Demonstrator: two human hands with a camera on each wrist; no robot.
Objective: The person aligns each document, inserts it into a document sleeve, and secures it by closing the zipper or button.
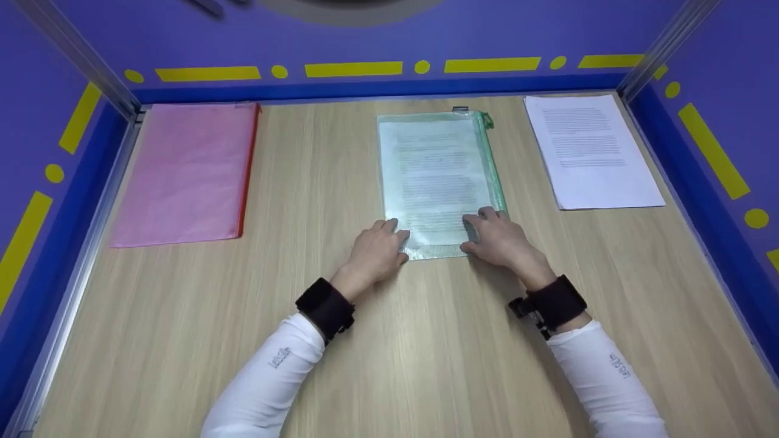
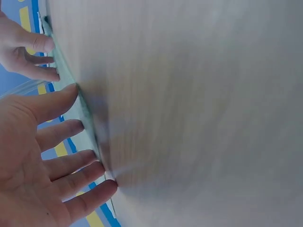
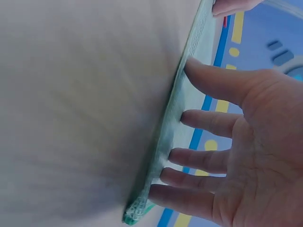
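A clear green zip document pouch [image 1: 435, 182] with printed sheets inside lies flat at the middle of the table, its green zip side on the right. My left hand [image 1: 378, 249] is at its near left corner, fingertips on the edge. At the near right corner my right hand [image 1: 498, 238] rests with spread fingers on the pouch. In the left wrist view the left hand's fingers [image 2: 66, 135] are apart, tips at the pouch's rim. The right wrist view has the right hand's fingers [image 3: 199, 161] loosely extended, tips touching the pouch [image 3: 177, 104].
A pink zip pouch [image 1: 185, 173] with a red edge lies at the left of the wooden table [image 1: 304, 182]. A stack of printed paper [image 1: 593, 152] lies at the back right. Blue walls with yellow marks [image 1: 353, 69] enclose the table at the back and sides.
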